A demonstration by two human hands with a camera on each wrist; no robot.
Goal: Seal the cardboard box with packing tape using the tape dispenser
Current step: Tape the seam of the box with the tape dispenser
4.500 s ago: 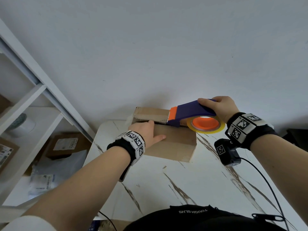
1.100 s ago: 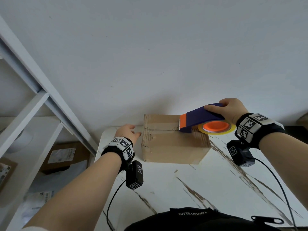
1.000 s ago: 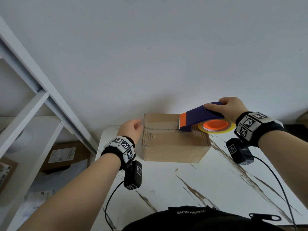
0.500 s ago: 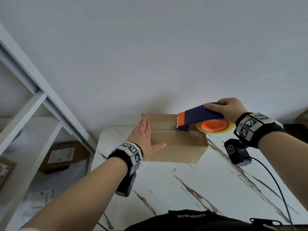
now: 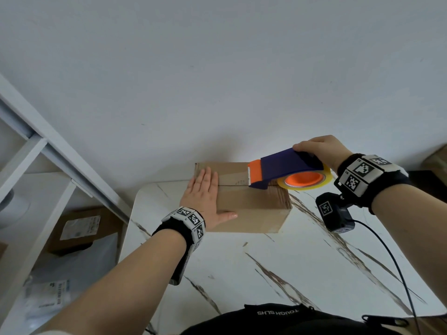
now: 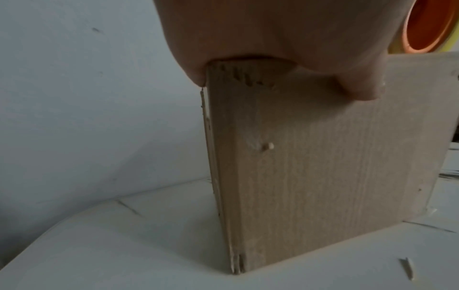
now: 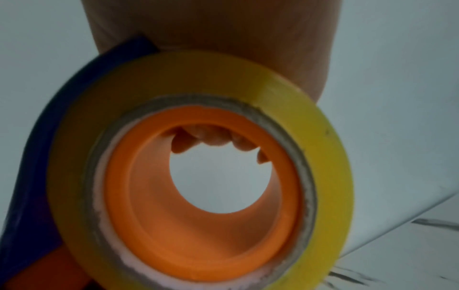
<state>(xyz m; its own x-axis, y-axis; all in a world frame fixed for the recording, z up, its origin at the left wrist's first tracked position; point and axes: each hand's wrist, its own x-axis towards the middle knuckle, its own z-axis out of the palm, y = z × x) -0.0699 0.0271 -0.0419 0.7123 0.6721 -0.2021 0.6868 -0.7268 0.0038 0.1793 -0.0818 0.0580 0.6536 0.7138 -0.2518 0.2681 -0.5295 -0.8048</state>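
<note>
Pressing flat with straight fingers, the left hand (image 5: pixel 204 197) pins the cardboard box (image 5: pixel 251 209); the right hand (image 5: pixel 319 151) grips the tape dispenser (image 5: pixel 280 170) touching the box top beside it.

A: How many boxes are on the table (image 5: pixel 302 267)?
B: One cardboard box (image 5: pixel 251 209), one tape dispenser (image 5: pixel 283 169) above it, carrying one yellow tape roll (image 7: pixel 285 94).
A: And hands?
B: Two, the left hand (image 5: pixel 204 199) and the right hand (image 5: pixel 324 147), each with one marker wristband.
A: On the shelf (image 5: pixel 36 213)?
B: One labelled parcel (image 5: pixel 82 228).
</note>
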